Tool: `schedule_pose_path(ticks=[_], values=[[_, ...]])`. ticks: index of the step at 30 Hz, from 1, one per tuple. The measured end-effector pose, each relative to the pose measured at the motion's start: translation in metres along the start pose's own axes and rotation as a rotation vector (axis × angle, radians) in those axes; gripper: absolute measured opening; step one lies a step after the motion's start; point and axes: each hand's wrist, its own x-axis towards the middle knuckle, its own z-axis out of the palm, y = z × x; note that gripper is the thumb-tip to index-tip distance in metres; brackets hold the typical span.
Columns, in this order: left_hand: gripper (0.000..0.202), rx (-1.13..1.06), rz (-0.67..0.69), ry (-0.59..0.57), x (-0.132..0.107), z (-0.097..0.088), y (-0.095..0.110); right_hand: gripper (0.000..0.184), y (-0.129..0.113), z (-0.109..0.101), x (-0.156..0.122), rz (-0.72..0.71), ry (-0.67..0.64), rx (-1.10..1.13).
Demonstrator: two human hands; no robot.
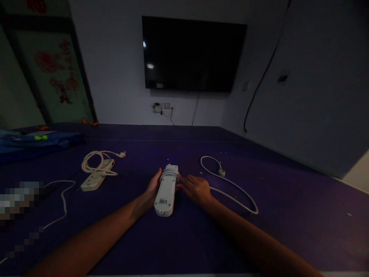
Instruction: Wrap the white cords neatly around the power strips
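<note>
A white power strip (165,191) lies face down on the purple floor mat (184,238), its label toward me. My left hand (152,189) grips its left side with fingers curled around it. On the strip's right side rests my right hand (194,187), fingertips pinching the white cord wound near the strip's far end. The rest of that white cord (230,184) trails off to the right in a loop, ending in a plug (221,172).
A second white power strip (96,177) with its cord coiled on top lies to the left. Another white cable (62,196) runs at far left. Blue fabric (34,143) is piled at the back left. A dark wall-mounted screen (193,54) hangs above a wall socket (161,106).
</note>
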Motion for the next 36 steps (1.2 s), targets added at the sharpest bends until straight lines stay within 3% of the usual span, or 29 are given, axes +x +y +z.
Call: schedule_pose_path(ticks=[8, 14, 21, 24, 27, 31, 36], values=[[0.046, 0.038, 0.007, 0.007, -0.012, 0.011, 0.0, 0.023, 0.005, 0.006, 0.001, 0.108, -0.081, -0.044], [0.043, 0.141, 0.05, 0.107, -0.016, 0.011, -0.003, 0.025, 0.005, 0.007, 0.003, 0.147, -0.141, -0.021], [0.058, 0.173, 0.009, 0.036, -0.02, 0.015, 0.002, 0.024, 0.007, 0.005, 0.006, 0.166, -0.176, -0.039], [0.062, 0.15, -0.014, 0.008, -0.019, 0.015, 0.002, 0.023, 0.009, 0.004, 0.007, 0.181, -0.181, -0.051], [0.063, 0.106, -0.026, 0.056, -0.02, 0.015, 0.001, 0.023, 0.01, 0.004, 0.007, 0.197, -0.18, -0.056], [0.055, 0.066, 0.01, 0.132, -0.021, 0.015, 0.001, 0.022, 0.01, 0.003, 0.006, 0.203, -0.154, -0.049], [0.048, 0.007, 0.029, 0.109, -0.019, 0.011, 0.002, 0.023, 0.009, 0.001, 0.006, 0.256, -0.173, -0.042]])
